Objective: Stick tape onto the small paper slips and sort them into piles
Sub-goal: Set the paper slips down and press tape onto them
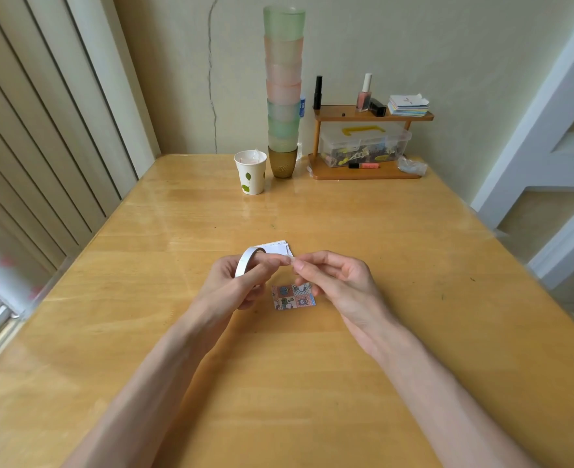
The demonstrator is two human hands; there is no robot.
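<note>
- Left hand (241,282) grips the tape roll (246,263) at centre frame.
- Right hand (332,278) pinches the roll's free end, just beside the left fingertips.
- A patterned slip (294,296) lies flat on the table (312,383) below the hands. White slips (275,248) lie just above them.
- Assessment: a piece of tape is being drawn off. No tape shows on any slip, and no sorted piles are evident. The task looks to be at an early stage.

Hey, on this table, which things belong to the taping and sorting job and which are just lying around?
Job in hand: tape roll, gripped by the left hand; tape end, pinched by the right hand; patterned paper; white slips.

Lying about: paper cup; stacked cups; wooden shelf with clear box, nail polish, note stack.
</note>
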